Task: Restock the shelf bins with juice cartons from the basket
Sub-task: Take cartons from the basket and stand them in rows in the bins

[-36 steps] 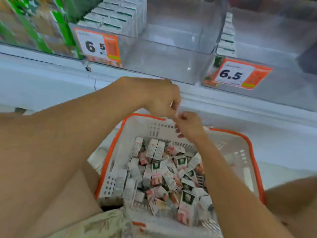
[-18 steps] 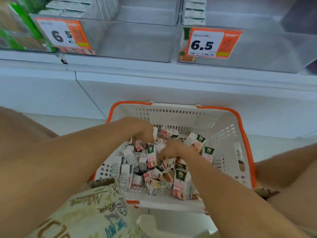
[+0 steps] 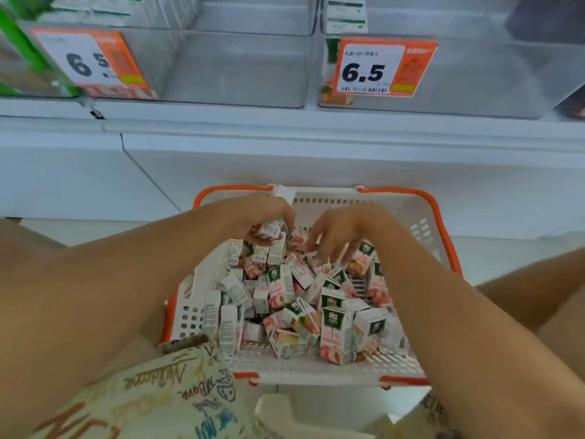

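Observation:
A white basket (image 3: 424, 223) with an orange rim sits on the floor below the shelf, holding several small juice cartons (image 3: 335, 327) in a loose heap. My left hand (image 3: 262, 213) is at the far left of the heap, fingers curled around a carton (image 3: 269, 230) lifted just above the pile. My right hand (image 3: 342, 229) hovers beside it with fingers spread down onto the cartons, gripping none that I can see. Two clear shelf bins stand above: the left bin (image 3: 234, 68) and the right bin (image 3: 474, 74).
Orange price tags reading 6.5 hang on the bins' fronts (image 3: 380, 68). A row of cartons (image 3: 345, 14) lines the right bin's left side, and more fill the left bin's left part (image 3: 126, 11). A white shelf ledge (image 3: 316, 128) juts out above the basket. My knees flank the basket.
Both hands dropped from above the basket's rim into the heap. My left hand has closed on a carton and raised it slightly; my right hand has spread its fingers.

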